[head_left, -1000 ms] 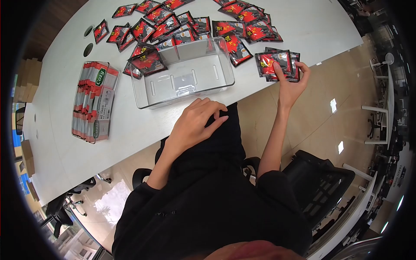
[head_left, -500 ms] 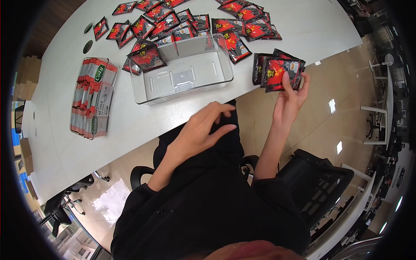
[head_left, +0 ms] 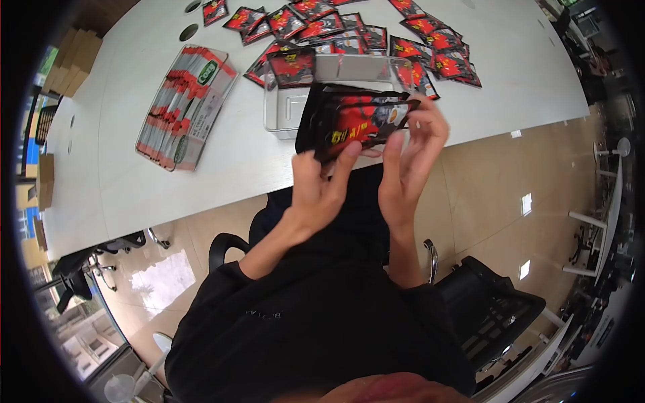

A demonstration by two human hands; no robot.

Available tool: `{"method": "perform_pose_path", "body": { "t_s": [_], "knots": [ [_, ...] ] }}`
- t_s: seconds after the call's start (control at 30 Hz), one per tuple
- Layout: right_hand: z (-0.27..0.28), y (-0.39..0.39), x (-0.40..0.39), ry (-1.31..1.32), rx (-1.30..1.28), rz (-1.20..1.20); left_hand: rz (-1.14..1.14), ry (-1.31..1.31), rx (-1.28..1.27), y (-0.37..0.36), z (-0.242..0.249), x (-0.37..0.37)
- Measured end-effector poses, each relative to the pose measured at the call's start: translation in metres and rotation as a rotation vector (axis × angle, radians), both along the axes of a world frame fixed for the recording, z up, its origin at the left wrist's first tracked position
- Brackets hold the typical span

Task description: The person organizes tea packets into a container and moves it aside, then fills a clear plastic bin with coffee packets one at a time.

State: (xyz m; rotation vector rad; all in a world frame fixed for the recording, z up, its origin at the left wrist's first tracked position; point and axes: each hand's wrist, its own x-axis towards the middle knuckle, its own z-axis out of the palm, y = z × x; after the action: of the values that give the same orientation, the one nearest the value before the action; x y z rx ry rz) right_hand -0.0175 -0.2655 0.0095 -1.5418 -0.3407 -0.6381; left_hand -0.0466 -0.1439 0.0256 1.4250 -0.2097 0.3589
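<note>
Both my hands hold a small stack of red-and-black sachets in front of my chest, above the table's near edge. My left hand grips the stack's lower left end with fingers and thumb. My right hand pinches its right end. Behind the stack stands a clear plastic bin, partly hidden by the sachets, with one sachet leaning on its far left rim. Many more loose sachets lie scattered on the white table beyond the bin.
A clear box packed with Cozy-labelled stick packets lies to the left of the bin. Two round cable holes sit at the table's far left. Black office chairs stand on the tiled floor around me.
My right hand carried the sachet stack from the right table edge to the centre. My left hand rose from my lap and took hold of it. The view shifted, moving the table up and right.
</note>
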Motion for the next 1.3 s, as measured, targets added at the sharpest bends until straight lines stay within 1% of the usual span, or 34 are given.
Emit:
{"method": "perform_pose_path", "body": {
  "t_s": [0.03,0.07,0.1,0.13,0.17,0.2,0.23,0.3,0.37,0.43,0.47,0.5,0.57,0.6,0.67,0.7,0.77,0.8,0.87,0.9,0.97,1.0,1.07,1.1,1.17,1.3],
  "knots": [
    [0.007,0.001,0.007,-0.126,-0.101,-0.043,0.001,0.007,0.018,0.010,0.005,0.003],
    [0.019,0.000,0.011,-0.157,-0.197,-0.077,0.014,-0.039,0.198,0.026,0.003,0.009],
    [0.028,-0.002,0.017,-0.159,-0.196,-0.064,0.025,-0.084,0.378,0.041,0.001,0.017],
    [0.036,-0.004,0.023,-0.097,-0.302,0.086,0.036,-0.084,0.381,0.049,0.006,0.023],
    [0.040,-0.003,0.028,-0.035,-0.407,0.234,0.067,-0.164,0.523,0.056,0.018,0.029],
    [0.041,0.003,0.032,0.032,-0.400,0.249,0.098,-0.247,0.666,0.063,0.028,0.034],
    [0.044,0.006,0.037,0.022,-0.400,0.256,0.109,-0.251,0.668,0.071,0.034,0.038],
    [0.053,0.010,0.049,0.160,-0.435,0.329,0.047,-0.199,0.789,0.085,0.044,0.047],
    [0.054,0.014,0.056,0.156,-0.437,0.311,0.058,-0.241,0.757,0.091,0.046,0.057],
    [0.059,0.017,0.057,0.041,-0.703,0.044,0.107,-0.218,0.685,0.094,0.051,0.062],
    [0.060,0.020,0.056,0.053,-0.684,0.010,0.134,-0.203,0.732,0.098,0.052,0.065],
    [0.060,0.021,0.058,0.051,-0.685,0.015,0.139,-0.201,0.732,0.100,0.050,0.069],
    [0.059,0.020,0.066,0.098,-0.657,0.194,0.168,-0.239,0.732,0.105,0.044,0.079],
    [0.057,0.022,0.069,0.097,-0.658,0.197,0.171,-0.238,0.732,0.107,0.039,0.082],
    [0.049,0.026,0.077,0.197,-0.608,0.295,0.392,-0.391,1.129,0.113,0.025,0.088],
    [0.040,0.029,0.082,0.198,-0.608,0.295,0.391,-0.390,1.128,0.114,0.018,0.091],
    [0.021,0.034,0.090,0.140,-0.635,0.208,0.392,-0.404,1.194,0.116,0.008,0.094],
    [0.019,0.035,0.090,0.141,-0.638,0.208,0.392,-0.403,1.192,0.115,0.008,0.093],
    [0.018,0.037,0.090,0.184,-0.619,0.207,0.316,-0.255,1.202,0.115,0.010,0.088],
    [0.017,0.037,0.089,0.186,-0.621,0.210,0.317,-0.251,1.201,0.114,0.010,0.087],
    [0.016,0.038,0.087,0.150,-0.542,0.170,0.314,-0.248,1.057,0.113,0.012,0.085],
    [0.015,0.036,0.087,0.155,-0.541,0.174,0.313,-0.241,1.058,0.114,0.013,0.084],
    [0.017,0.032,0.087,0.083,-0.663,0.118,0.341,-0.210,0.981,0.116,0.013,0.081],
    [0.024,0.033,0.085,0.086,-0.663,0.119,0.339,-0.207,0.982,0.116,0.014,0.080],
    [0.039,0.034,0.079,0.327,-0.908,0.035,0.311,-0.128,0.849,0.114,0.014,0.073],
    [0.030,0.039,0.090,0.347,-0.840,0.085,0.377,-0.114,0.818,0.108,0.006,0.062]
  ]
}}
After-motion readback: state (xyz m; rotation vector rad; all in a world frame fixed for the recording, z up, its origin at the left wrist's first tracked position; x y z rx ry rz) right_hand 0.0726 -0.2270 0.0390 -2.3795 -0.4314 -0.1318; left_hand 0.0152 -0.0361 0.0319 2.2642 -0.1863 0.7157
